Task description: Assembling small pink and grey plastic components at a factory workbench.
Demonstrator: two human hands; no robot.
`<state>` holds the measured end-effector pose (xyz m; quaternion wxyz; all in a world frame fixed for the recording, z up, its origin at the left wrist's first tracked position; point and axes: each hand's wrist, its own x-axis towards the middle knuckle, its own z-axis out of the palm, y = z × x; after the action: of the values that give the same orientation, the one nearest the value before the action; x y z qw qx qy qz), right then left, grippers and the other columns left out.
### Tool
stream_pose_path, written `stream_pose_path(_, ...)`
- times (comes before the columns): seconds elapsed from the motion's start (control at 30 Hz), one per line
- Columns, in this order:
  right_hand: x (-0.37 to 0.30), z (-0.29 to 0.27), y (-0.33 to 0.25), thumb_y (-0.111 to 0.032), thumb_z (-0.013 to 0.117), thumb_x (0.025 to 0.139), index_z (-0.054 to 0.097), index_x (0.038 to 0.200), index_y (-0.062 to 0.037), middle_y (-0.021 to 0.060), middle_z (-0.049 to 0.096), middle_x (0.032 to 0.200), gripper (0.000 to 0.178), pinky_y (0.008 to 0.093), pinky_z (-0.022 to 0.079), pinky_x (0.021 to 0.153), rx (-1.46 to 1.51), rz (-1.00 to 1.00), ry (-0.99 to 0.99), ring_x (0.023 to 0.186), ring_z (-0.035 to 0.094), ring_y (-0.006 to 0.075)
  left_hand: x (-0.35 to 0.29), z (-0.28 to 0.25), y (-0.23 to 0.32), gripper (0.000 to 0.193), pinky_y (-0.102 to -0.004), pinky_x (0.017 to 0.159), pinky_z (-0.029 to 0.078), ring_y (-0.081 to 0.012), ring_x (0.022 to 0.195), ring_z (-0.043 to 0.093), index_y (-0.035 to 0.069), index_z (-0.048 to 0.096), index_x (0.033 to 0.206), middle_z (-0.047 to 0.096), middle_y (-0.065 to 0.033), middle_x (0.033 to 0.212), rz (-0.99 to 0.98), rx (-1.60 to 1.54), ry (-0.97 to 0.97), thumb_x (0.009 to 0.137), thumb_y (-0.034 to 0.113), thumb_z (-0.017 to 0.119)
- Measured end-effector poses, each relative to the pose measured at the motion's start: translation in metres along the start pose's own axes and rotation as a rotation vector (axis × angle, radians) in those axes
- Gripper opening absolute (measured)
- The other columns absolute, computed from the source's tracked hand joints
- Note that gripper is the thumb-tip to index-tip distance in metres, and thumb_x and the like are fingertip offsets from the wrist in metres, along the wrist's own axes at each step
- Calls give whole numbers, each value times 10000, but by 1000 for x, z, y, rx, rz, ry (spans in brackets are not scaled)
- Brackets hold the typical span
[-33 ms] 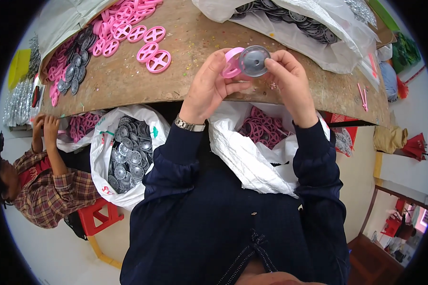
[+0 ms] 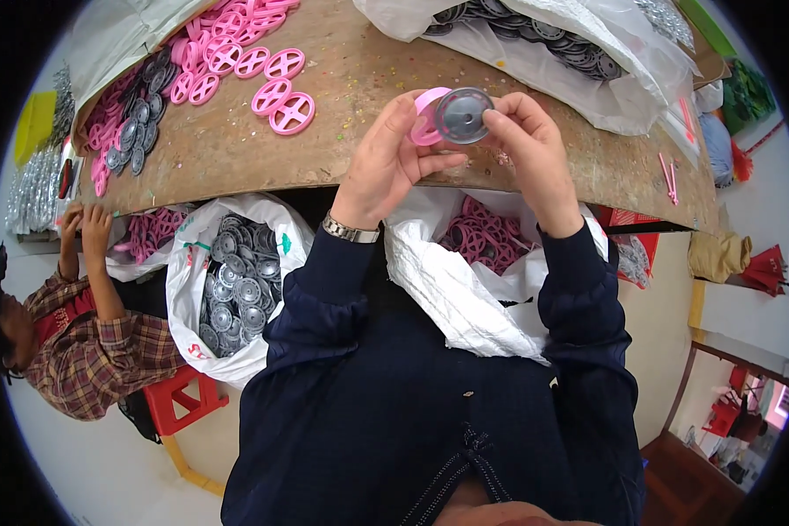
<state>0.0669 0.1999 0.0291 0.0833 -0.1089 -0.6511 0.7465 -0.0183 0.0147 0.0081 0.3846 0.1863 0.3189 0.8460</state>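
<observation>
My left hand (image 2: 386, 162) holds a pink plastic wheel (image 2: 422, 131) by its rim, above the near edge of the wooden table (image 2: 237, 149). My right hand (image 2: 535, 153) pinches a round grey disc (image 2: 463, 115) and presses it against the face of the pink wheel. The disc covers most of the wheel. A metal watch sits on my left wrist. Both forearms are in dark blue sleeves.
Loose pink wheels (image 2: 282, 101) and grey discs (image 2: 131, 136) lie on the table's left. A white bag of grey discs (image 2: 237, 280) and a white bag of pink wheels (image 2: 486, 241) stand below the table edge. Another person (image 2: 88, 333) sits at left by a red stool (image 2: 180, 399).
</observation>
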Motion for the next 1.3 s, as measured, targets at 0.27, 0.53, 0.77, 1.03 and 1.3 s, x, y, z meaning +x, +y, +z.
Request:
stream_pose_path(0.27,-4,19,10,-57,643,933,590,970,-18,42,665,1028,75,231,489,831,-58,-224,50,912,608,77,-2,6,-6,518,-361,835,596,-262,963,695,8,457,1350,619,-153,1196,-48,39,14,1058,431,397)
stream_pose_path(0.53,-9,23,8,-33,671,904,602,994,-4,27,662,933,116,222,501,777,-52,-300,117,858,621,71,-9,18,-9,325,-233,635,579,-148,781,696,-7,537,1205,652,-102,1036,99,468,137,1057,272,462)
stream_pose_path(0.77,-14,28,4,-40,655,914,600,1102,13,36,674,980,203,225,500,786,-71,-282,95,878,616,75,-10,15,-9,262,-252,664,579,-151,803,685,-15,528,1228,651,-102,1039,76,540,131,1041,166,492)
stream_pose_path(1.03,-23,19,0,-48,605,936,630,1069,9,-8,655,959,147,206,456,794,-194,-174,-8,881,582,61,-15,19,-9,233,-245,658,563,-133,751,673,-18,534,1199,648,-94,1023,140,784,23,993,90,548)
stream_pose_path(1.3,-18,23,3,-44,640,910,648,1004,23,8,673,876,116,210,479,717,-165,-265,87,798,596,50,-13,29,-17,290,-271,585,560,-147,672,666,-7,503,1227,658,-104,906,208,807,134,961,84,574)
